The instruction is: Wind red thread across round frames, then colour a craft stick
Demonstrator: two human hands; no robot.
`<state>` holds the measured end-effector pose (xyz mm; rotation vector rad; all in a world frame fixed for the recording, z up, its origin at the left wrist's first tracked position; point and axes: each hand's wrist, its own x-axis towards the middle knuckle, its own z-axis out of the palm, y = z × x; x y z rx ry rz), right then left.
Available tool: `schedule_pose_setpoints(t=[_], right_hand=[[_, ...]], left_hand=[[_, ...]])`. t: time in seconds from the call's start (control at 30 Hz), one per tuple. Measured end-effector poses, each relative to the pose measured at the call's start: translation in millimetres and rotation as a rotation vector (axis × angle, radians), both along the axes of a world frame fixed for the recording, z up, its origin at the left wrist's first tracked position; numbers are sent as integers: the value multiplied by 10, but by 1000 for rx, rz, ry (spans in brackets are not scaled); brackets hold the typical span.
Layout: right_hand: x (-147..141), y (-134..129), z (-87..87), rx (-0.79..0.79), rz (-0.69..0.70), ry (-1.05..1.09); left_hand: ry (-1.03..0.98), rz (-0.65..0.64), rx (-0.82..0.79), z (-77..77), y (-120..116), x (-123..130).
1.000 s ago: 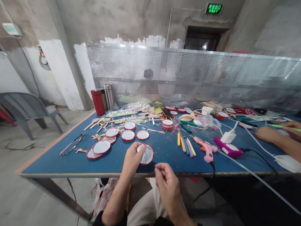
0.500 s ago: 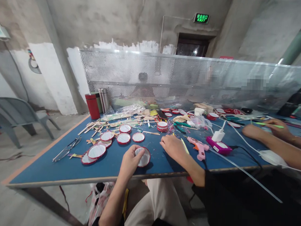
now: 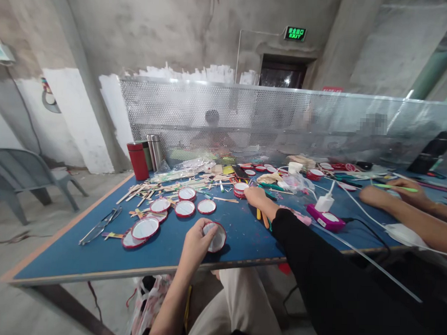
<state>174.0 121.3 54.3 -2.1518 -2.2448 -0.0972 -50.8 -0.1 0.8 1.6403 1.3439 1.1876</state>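
Pinching the red-rimmed disc (image 3: 218,238) near the front of the table (image 3: 95,261), the left hand (image 3: 198,239) supports it alone, since the right hand (image 3: 258,196) has just reached the disc stack (image 3: 240,190), where I cannot tell its grip.

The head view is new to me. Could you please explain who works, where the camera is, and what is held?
No machine here: these are a person's bare hands, seen by a camera on that person's head, looking forward and down. The left hand holds a white disc with a red rim. The right hand is at a taller red-and-white round piece; whether it grips it, I cannot tell. The blue table bears more discs, wooden sticks and a purple power block. At the right, another person's hand holds a thin green stick.
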Motion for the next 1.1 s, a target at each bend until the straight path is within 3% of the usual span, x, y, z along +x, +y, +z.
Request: schedule_pose_setpoints(t=[0.23,0.37,0.6,0.8,1.1], right_hand=[[39,-92,76,-13,-102,158],[-7,-313,90,-5,-53,334],[-545,-862,-232,96,172,711],[-842,-1089,-521,255,192,929],[-793,-1162,-511,240,249,1084]], left_hand=[[19,0,19,-10,7,4],[9,6,15,29,-24,11],[-41,0,26,19,-21,4],[-58,13,16,-36,33,-11],[-90,-38,-21,-58,40,-1]])
